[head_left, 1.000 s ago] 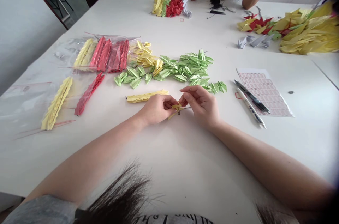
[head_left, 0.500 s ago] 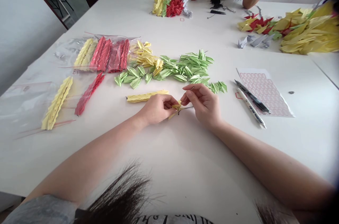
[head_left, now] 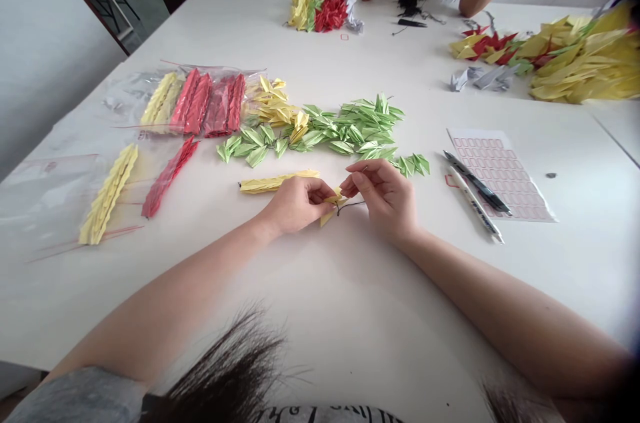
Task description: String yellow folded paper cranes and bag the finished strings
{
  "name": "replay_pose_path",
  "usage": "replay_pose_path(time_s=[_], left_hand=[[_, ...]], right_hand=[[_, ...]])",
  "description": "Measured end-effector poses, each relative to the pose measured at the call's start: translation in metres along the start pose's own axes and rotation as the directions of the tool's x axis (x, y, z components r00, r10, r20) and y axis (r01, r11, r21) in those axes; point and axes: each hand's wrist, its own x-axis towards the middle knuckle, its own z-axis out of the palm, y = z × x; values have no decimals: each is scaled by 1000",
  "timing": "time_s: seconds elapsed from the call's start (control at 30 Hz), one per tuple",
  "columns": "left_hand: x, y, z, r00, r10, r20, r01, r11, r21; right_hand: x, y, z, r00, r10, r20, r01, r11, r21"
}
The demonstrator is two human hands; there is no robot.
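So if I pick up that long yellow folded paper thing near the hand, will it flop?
The yellow folded-paper strip would probably feel very light, since it looks like only paper. It might bend or sag if held by one end, because it's many small folds in a row. Its pointy folded edges look easy to crush, so pick it up gently.

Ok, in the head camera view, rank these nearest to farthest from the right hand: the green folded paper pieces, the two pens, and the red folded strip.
From the right hand:
1. Green folded paper pieces, just beyond it.
2. Two pens, off to its right.
3. Red folded paper strip, far left, on a plastic bag.
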Motion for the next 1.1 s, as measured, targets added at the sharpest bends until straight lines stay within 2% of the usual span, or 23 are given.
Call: replay_pose_path(time_s=[0.33, 0.63, 1.1], left_hand=[[0, 0, -1, 1000, 2, -7, -2, 1000, -9], [1, -2, 0, 1000, 10, -6, -10, 999, -30], [0, 0, 0, 998, 29, -60, -31, 999, -26]], right_hand=[[-1, 2, 0, 1000, -20, -22, 19, 999, -41], [-1, 4, 0, 999, -42, 14, 43, 996, -83], [5, -4, 0, 981, 192, -17, -190, 977, 95]])
